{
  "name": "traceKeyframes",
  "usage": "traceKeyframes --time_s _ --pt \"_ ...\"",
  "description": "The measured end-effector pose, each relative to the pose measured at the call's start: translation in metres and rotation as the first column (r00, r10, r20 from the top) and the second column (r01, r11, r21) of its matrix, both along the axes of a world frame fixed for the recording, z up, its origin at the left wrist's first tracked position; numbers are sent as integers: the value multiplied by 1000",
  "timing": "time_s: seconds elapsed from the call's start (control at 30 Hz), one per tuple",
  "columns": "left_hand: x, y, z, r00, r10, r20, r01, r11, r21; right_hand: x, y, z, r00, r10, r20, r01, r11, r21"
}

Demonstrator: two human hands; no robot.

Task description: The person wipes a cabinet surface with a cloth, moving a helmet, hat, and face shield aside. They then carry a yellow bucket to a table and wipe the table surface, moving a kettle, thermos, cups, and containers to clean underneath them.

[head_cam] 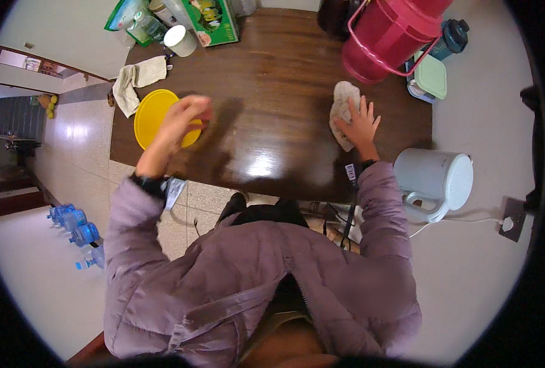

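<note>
My left hand [180,120] hangs over a round yellow plastic plate or lid [153,115]. Its fingers are loosely bent and blurred, with a gap to the thumb, and nothing shows between them. A folded, pale, greyish-white cloth [341,108] lies on the right of the dark brown wooden table [272,92]. My right hand [361,124] rests on that cloth's right side with its fingers spread; the thumb reaches across the cloth.
A second cloth [136,79] lies at the back left, near a white cup [180,41] and a green box [212,20]. Back right stand a red vacuum jug [387,41] and a green-lidded container [429,76]. A light-blue kettle [431,177] sits beyond the right edge.
</note>
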State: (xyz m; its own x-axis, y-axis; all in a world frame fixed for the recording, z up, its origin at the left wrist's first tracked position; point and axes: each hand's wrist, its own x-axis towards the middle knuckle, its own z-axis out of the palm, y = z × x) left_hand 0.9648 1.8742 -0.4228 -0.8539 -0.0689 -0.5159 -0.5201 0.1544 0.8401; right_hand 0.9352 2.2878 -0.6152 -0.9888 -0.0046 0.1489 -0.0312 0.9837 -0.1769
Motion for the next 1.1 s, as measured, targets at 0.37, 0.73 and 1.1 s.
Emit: traceKeyframes --time_s 0.37,0.73,1.1 --pt "109 -246 36 967 240 -83 -240 971 12 28 -244 -34 988 128 -87 -149 933 -327" --pt "47 -302 109 993 -113 -43 115 991 69 75 -329 38 964 171 203 -6 780 -626" --pt "-59 -288 223 902 -254 -350 108 916 -387 -72 -148 209 784 434 444 419 158 -894"
